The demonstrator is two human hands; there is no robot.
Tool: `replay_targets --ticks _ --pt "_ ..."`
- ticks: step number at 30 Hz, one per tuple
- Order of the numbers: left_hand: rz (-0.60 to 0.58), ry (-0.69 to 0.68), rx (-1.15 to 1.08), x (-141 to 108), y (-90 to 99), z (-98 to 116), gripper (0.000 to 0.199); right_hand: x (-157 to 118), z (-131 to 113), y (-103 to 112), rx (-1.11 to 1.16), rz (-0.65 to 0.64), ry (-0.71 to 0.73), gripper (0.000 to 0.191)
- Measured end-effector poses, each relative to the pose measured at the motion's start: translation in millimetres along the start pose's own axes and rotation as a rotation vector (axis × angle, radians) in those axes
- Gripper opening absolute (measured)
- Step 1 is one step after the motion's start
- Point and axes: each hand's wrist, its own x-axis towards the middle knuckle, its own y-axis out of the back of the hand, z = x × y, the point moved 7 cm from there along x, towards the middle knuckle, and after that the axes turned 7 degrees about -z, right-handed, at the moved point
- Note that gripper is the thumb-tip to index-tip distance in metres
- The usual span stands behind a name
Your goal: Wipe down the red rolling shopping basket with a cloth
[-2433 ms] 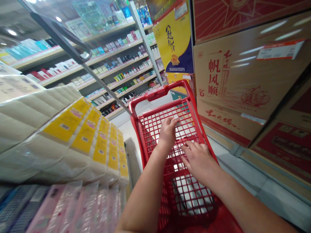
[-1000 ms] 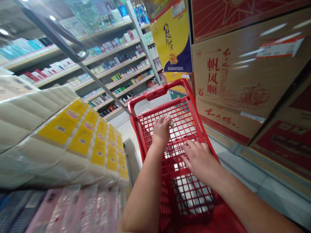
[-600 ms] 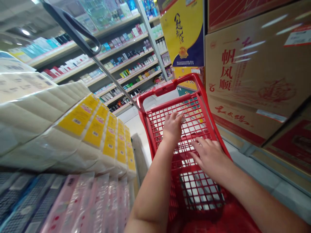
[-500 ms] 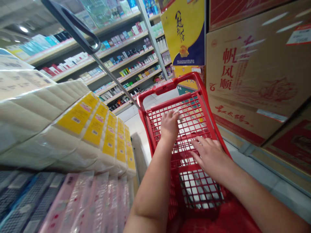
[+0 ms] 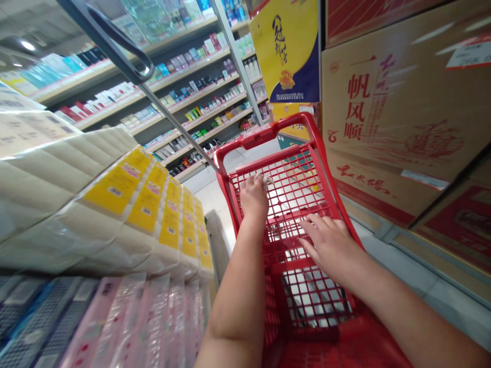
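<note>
A red plastic shopping basket [image 5: 329,179] with grid walls fills the lower middle, tilted, with a long grey pull handle [image 5: 109,43] rising to the upper left. Over its far grid, my left hand [image 5: 253,196] is closed, fingers curled and pressed together. A small whitish bit shows by the fingertips, too blurred to name. To the right, lower over the basket, my right hand [image 5: 326,245] is open, palm down, fingers spread with nothing in them. Whether its fingertips touch the grid I cannot tell.
Stacked tissue packs [image 5: 153,204] with yellow labels stand close on the left, above pink wrapped packs [image 5: 126,322]. Cardboard boxes [image 5: 395,128] line the right. A yellow and purple box [image 5: 286,56] stands ahead, beside shelves [image 5: 199,84] of small bottles and cartons.
My left hand has shifted a little to the left over the grid. My right hand stays nearly where it was. The whole view has moved slightly.
</note>
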Motion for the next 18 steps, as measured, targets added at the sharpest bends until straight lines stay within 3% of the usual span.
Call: replay_targets --ticks 2,6,8,12,18 --pt "-0.017 -0.023 -0.009 -1.0 -1.4 3.1 0.030 0.0 -0.5 0.2 -0.003 -0.006 -0.006 0.030" --pt "-0.122 -0.357 -0.071 -8.0 -8.7 38.7 0.039 0.4 0.1 -0.9 -0.006 -0.005 -0.011 0.031" --pt "-0.098 -0.317 -0.042 -6.4 -7.7 35.9 0.035 0.5 0.6 -1.3 -0.003 -0.005 -0.008 0.032" --pt "-0.015 -0.053 0.037 -1.3 -1.0 11.1 0.026 0.6 0.6 -0.6 -0.003 -0.010 -0.011 0.029" --pt "-0.130 -0.235 -0.137 -5.7 -2.7 35.8 0.016 0.9 0.3 -0.5 -0.003 -0.008 -0.019 0.030"
